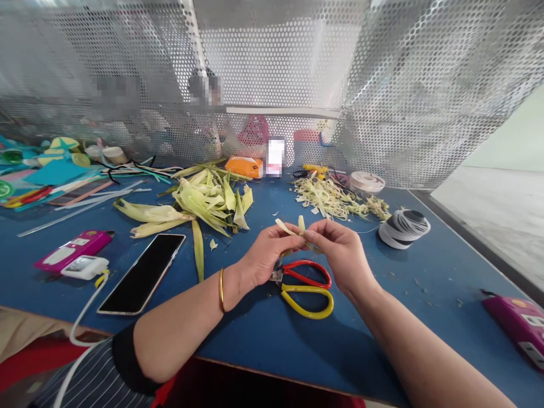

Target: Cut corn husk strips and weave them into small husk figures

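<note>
Both hands meet over the middle of the blue table (pixel 365 357), pinching pale green strips of corn husk (pixel 285 228). My left hand (pixel 270 249), with a gold bangle at its wrist, grips the strips from the left. From the right, my right hand (pixel 342 249) presses them between thumb and forefinger. Two strip ends stick up between the hands; the rest is hidden by fingers. Just below lie scissors (pixel 308 289) with one red and one yellow handle, their blades partly under my left hand. A heap of corn husks (pixel 204 198) lies behind to the left.
Husk scraps (pixel 323 195) and a spool of thread (pixel 403 228) lie to the right. At left are a phone (pixel 142 275) and a purple power strip (pixel 74 249) with a white charger. An orange packet (pixel 244 167) stands before the perforated metal screen (pixel 280 68).
</note>
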Motion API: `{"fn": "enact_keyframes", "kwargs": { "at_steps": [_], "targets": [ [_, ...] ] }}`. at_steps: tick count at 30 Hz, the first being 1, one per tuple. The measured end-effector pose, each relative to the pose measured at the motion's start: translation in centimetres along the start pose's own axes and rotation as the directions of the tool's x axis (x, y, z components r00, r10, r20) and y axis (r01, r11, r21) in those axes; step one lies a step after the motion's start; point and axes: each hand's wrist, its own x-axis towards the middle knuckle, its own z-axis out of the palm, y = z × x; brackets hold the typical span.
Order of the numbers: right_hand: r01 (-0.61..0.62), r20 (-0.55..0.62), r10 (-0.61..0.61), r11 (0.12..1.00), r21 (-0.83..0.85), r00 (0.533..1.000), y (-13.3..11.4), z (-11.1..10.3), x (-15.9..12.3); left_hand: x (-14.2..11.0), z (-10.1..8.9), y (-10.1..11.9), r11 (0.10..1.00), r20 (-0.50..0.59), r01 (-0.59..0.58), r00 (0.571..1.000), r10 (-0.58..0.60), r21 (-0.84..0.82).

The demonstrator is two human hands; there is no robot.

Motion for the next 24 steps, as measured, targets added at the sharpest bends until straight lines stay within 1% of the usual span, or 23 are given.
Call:
{"fn": "enact_keyframes", "kwargs": {
  "at_steps": [2,5,7,10,12,14,16,19,22,24],
  "targets": [
    [-0.031,-0.003,0.031,0.998,0.048,1.0,-0.18,0.11,-0.03,-0.03,0.02,0.04,0.999,0.014,0.003,1.0,-0.002,-0.04],
    [-0.089,0.028,0.086,0.985,0.145,0.996,-0.46,0.13,-0.03,-0.11,0.06,0.17,0.998,0.043,0.005,0.999,-0.002,-0.069],
    [-0.153,0.062,0.143,0.966,0.21,0.988,-0.54,0.0,0.03,-0.17,0.05,0.29,0.998,0.076,0.001,0.997,0.004,-0.065],
    [-0.269,0.147,0.235,0.92,0.284,0.961,-0.47,-0.24,0.2,-0.19,-0.08,0.47,0.999,0.126,-0.012,0.992,0.018,-0.052],
    [-0.283,0.171,0.241,0.913,0.295,0.955,-0.38,-0.34,0.35,-0.13,-0.22,0.57,0.999,0.135,-0.008,0.991,0.014,-0.046],
    [-0.227,0.144,0.193,0.933,0.28,0.971,-0.26,-0.36,0.5,-0.03,-0.36,0.64,0.999,0.132,0.002,0.991,0.004,-0.045],
    [-0.141,0.099,0.122,0.965,0.222,0.988,-0.14,-0.36,0.61,0.09,-0.43,0.68,0.999,0.123,0.007,0.992,-0.003,-0.039],
    [0.004,0.026,-0.005,1.0,0.017,1.0,-0.01,-0.42,0.64,0.17,-0.39,0.65,1.0,0.114,0.016,0.993,-0.013,-0.023],
    [0.13,-0.023,-0.14,0.963,-0.237,0.99,-0.03,-0.5,0.48,0.13,-0.25,0.55,1.0,0.099,0.019,0.995,-0.016,-0.024],
    [0.189,-0.035,-0.214,0.919,-0.347,0.976,-0.1,-0.49,0.34,0.08,-0.19,0.48,1.0,0.089,0.015,0.996,-0.013,-0.027]
  ]
}}
